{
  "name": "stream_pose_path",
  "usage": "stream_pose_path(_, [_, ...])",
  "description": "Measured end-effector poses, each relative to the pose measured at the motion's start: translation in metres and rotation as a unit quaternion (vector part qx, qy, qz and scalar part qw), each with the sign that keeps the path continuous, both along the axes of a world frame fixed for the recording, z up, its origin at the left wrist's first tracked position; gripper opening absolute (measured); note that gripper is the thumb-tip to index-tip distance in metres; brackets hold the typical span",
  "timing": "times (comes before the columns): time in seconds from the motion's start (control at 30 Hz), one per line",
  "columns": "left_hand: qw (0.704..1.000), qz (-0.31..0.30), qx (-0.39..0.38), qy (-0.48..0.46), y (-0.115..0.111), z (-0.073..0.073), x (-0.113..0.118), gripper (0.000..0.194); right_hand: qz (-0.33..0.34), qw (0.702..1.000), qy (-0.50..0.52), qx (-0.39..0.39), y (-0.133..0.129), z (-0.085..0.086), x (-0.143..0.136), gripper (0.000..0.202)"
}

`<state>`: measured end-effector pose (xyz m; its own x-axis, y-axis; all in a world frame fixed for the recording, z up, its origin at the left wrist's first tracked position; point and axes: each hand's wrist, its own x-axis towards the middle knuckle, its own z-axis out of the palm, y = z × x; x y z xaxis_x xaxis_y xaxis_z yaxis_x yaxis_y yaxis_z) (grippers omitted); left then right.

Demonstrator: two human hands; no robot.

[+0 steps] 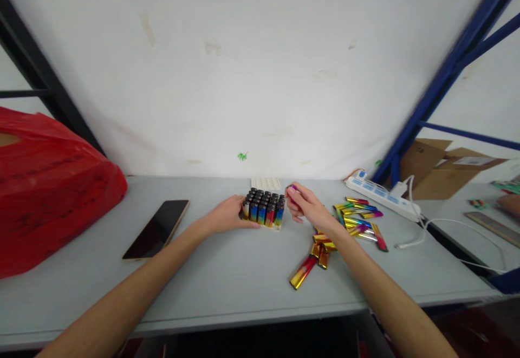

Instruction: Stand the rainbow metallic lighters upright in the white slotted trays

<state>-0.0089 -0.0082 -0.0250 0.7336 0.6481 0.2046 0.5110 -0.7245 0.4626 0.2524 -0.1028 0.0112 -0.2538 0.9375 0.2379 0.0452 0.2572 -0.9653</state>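
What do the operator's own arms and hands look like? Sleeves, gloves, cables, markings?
Two slim, bare human forearms, with no sleeves showing up to the picture edge. The ungloved left hand and ungloved right hand show no rings, watch, wristband, cables or distinct markings. Fingernail detail is too small to tell.

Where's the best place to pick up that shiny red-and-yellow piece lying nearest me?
Pinch the red-and-yellow piece across its long sides near the yellow end, probably from above on your side. It lies flat and slim, that end juts free, and its red end sits right by the gold pieces.
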Motion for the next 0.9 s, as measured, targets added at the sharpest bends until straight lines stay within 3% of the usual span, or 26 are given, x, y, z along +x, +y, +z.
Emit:
stream_pose_path(0.1, [1.000, 0.006, 0.009, 0.006, 0.000, 0.000, 0.000, 0.066, -0.103, 0.991, -0.074, 0.044, 0.003, -0.005, -0.004, 0.047])
stream_pose_path(0.2, [1.000, 0.007, 0.008, 0.005, -0.001, 0.001, 0.001, 0.066, -0.183, 0.963, -0.170, 0.102, 0.004, -0.011, -0.008, 0.053])
stream_pose_path(0.43, [1.000, -0.005, 0.006, 0.004, -0.002, 0.002, 0.001, 0.065, -0.228, 0.933, -0.246, 0.130, 0.003, -0.017, -0.017, 0.040])
stream_pose_path(0.57, [1.000, 0.005, 0.009, 0.001, -0.002, 0.002, 0.001, 0.064, -0.216, 0.927, -0.271, 0.146, -0.001, -0.010, -0.015, 0.043])
stream_pose_path(0.73, [1.000, -0.004, 0.010, 0.008, -0.001, 0.001, 0.000, 0.066, -0.115, 0.935, -0.289, 0.169, -0.014, 0.010, -0.007, 0.037])
stream_pose_path(0.9, [1.000, 0.009, 0.008, 0.010, 0.000, -0.001, 0.000, 0.071, -0.091, 0.895, -0.356, 0.251, -0.020, 0.022, 0.000, 0.041])
